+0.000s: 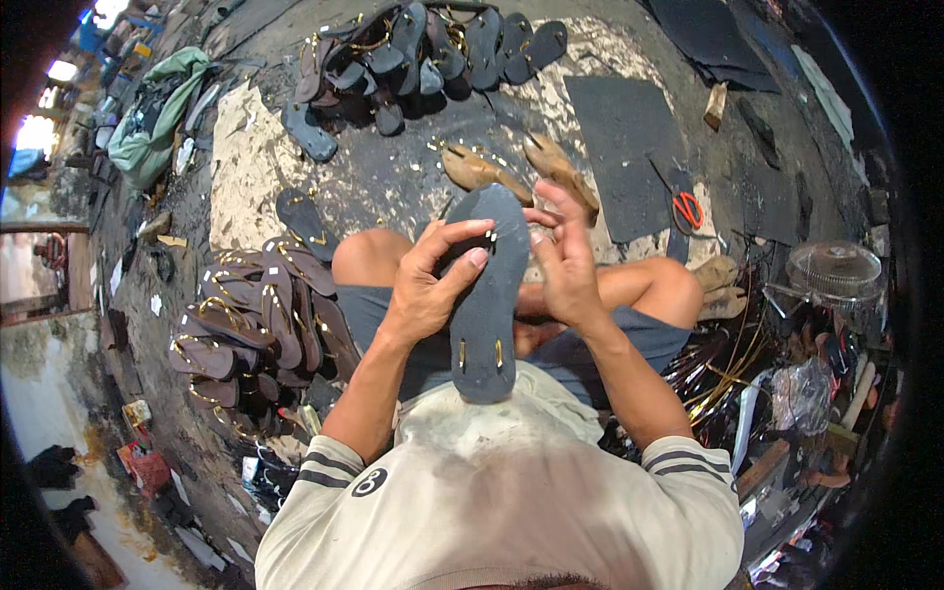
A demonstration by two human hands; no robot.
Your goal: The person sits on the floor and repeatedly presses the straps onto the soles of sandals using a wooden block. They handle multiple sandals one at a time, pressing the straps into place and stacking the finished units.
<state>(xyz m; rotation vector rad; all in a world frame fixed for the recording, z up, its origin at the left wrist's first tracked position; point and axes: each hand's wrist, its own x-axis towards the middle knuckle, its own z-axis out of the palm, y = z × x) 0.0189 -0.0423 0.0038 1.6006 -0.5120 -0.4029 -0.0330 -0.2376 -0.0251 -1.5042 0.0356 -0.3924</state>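
My left hand (433,278) grips a dark grey flip-flop sole (489,315) by its left edge, thumb and fingers at the front part. The sole stands toe-end away from me over my lap. Small gold strap ends (492,236) poke out by my left fingertips, and two gold slits show near the heel. At the sole's right front edge is my right hand (565,261), fingers stretched and apart, slightly blurred; whether a fingertip touches the sole I cannot tell. Beyond it lie two wooden foot-shaped lasts (479,169).
Brown sandals with gold straps (261,315) are heaped at my left; dark sandals (403,59) pile up at the far side. A black sheet (626,147) and orange-handled scissors (688,210) lie at the right, with a round wire fan guard (834,273) farther out.
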